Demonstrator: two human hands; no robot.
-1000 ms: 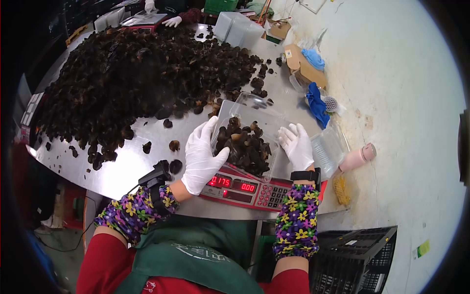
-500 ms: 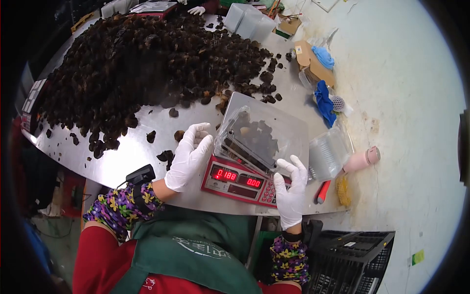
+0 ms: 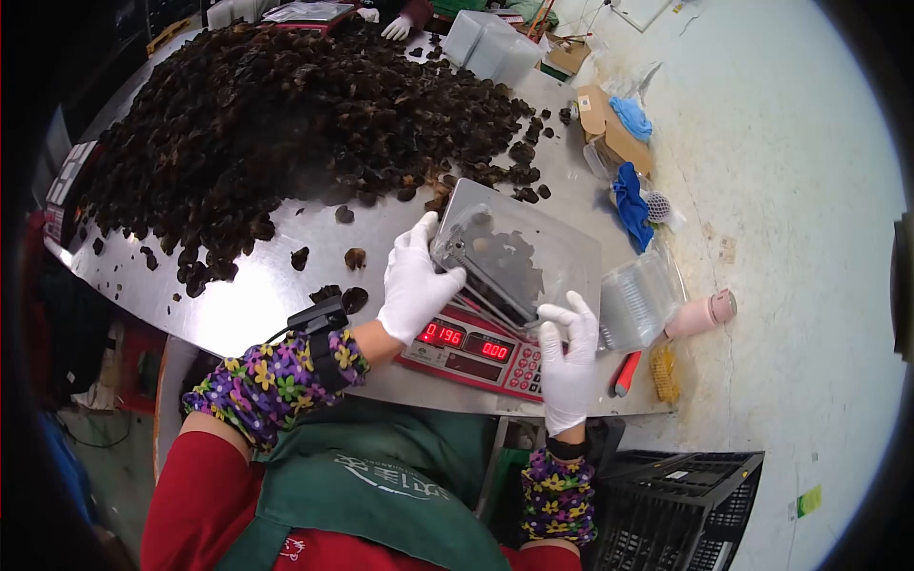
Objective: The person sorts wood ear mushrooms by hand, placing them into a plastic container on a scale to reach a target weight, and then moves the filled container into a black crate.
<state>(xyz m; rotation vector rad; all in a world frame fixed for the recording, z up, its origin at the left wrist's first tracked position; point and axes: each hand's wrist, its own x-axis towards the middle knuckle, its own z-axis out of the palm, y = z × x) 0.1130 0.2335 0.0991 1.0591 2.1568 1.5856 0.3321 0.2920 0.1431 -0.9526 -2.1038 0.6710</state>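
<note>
A clear plastic box (image 3: 505, 255) with dark, flat pieces inside, apparently wood ear mushrooms, sits slanted on the steel pan (image 3: 568, 246) of a red digital scale (image 3: 466, 360). The scale's red digits read 0.196 and 0.00. White-gloved, my left hand (image 3: 416, 284) grips the left end of the box, thumb at the near side and fingers behind. My right hand (image 3: 568, 366), gloved too, has its thumb and forefinger at the box's near right corner, the other fingers curled loosely. Some of the fingertip contact is hard to see through the shiny plastic.
A large heap of dried mushrooms (image 3: 286, 133) covers the far left of the metal table (image 3: 228, 314). On the right lie clear lids (image 3: 633, 300), a blue cloth (image 3: 630, 205), a pink bottle (image 3: 703, 314) and a red-handled tool (image 3: 626, 373). A co-worker's gloved hand (image 3: 396, 28) shows beyond.
My left hand has moved right and closed on the box's left end. My right hand has stayed by its corner. The display went from 0.188 to 0.196.
</note>
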